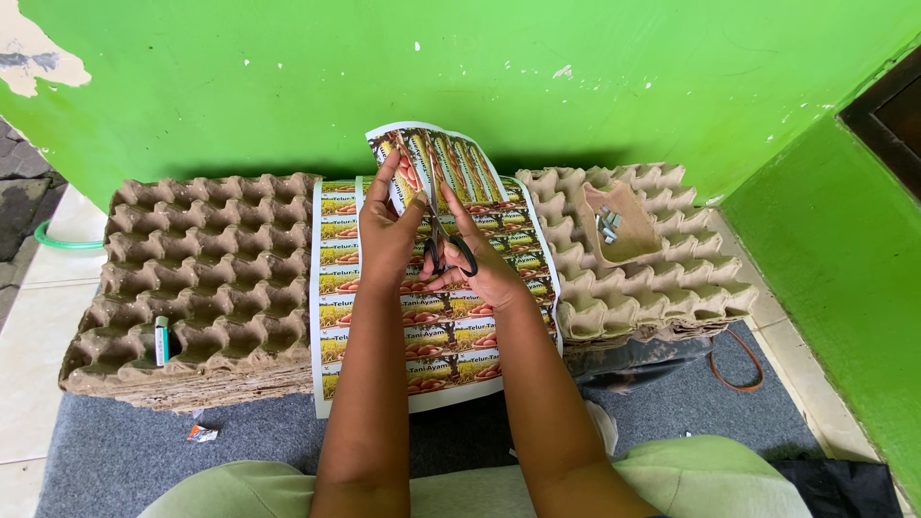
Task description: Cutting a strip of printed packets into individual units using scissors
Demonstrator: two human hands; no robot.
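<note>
Your right hand [484, 269] hides most of the scissors [443, 240]; your forearms cover the label sheet [336, 278]; lap cropped below.

Bright green wall [576, 77], brown egg trays [206, 278], yellow-red-green printed label sheet [441, 336], black-handled scissors [451, 251], grey mat [240, 451]

A printed label sheet [422, 341] of yellow-green-red strips lies between egg trays; another curled sheet [436, 158], seemingly alike, is held above.
</note>
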